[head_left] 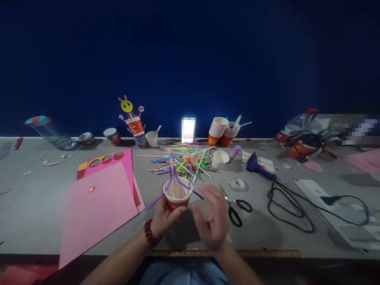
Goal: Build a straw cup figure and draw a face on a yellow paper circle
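A red and white paper cup is in my left hand, whose fingers and thumb wrap round its side. Purple drinking straws run through the cup: they bend inside it, their ends stick out at both sides, and a paler straw stands in the middle. My right hand, slightly blurred, hovers just right of the cup with fingers curved and apart, holding nothing that I can see. Black-handled scissors lie on the table beside it. Beyond the cup spreads a heap of coloured straws.
Pink paper sheets lie at left. A decorated cup figure stands behind them. Stacked paper cups, a white cup, a tape roll, a blue glue gun with its cable and a power strip occupy the right.
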`<state>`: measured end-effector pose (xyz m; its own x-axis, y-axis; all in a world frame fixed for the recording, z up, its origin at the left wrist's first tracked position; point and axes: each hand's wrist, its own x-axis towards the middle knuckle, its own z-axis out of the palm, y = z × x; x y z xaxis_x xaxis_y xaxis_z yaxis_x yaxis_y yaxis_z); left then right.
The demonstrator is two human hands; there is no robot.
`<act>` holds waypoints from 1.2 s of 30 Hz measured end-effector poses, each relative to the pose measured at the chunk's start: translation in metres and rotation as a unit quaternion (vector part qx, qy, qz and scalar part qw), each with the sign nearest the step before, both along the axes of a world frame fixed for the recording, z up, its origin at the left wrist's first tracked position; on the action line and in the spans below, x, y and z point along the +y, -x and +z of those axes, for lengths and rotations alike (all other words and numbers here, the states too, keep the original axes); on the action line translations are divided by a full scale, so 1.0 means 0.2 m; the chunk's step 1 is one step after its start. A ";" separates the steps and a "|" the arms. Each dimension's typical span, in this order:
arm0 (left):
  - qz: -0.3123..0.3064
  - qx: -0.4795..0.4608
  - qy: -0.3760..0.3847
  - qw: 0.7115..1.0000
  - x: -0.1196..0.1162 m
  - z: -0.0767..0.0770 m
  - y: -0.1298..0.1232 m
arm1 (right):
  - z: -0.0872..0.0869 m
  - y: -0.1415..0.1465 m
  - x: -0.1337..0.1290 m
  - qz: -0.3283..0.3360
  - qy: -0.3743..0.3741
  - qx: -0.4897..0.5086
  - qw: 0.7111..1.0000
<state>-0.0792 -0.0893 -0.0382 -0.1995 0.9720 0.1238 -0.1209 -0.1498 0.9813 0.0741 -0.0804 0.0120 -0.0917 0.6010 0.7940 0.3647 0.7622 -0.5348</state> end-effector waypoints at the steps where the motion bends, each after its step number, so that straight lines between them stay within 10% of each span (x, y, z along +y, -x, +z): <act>1: -0.009 -0.008 -0.003 1.000 0.00 0.00 0.00 | -0.01 -0.02 0.01 -0.013 0.055 0.021 0.998; 5: -0.037 -0.034 -0.010 0.999 0.01 0.02 0.00 | -0.05 -0.04 0.03 0.059 0.194 0.031 0.979; 22: -0.001 -0.049 -0.005 0.999 0.01 -0.01 0.01 | -0.07 -0.03 0.00 0.067 0.238 0.064 0.967; 30: -0.009 -0.094 0.009 0.996 0.01 -0.11 0.02 | -0.05 -0.02 0.00 0.049 0.218 0.036 0.974; 36: -0.018 -0.126 0.059 0.990 0.03 -0.03 0.00 | -0.08 -0.04 0.02 0.007 0.116 -0.003 0.993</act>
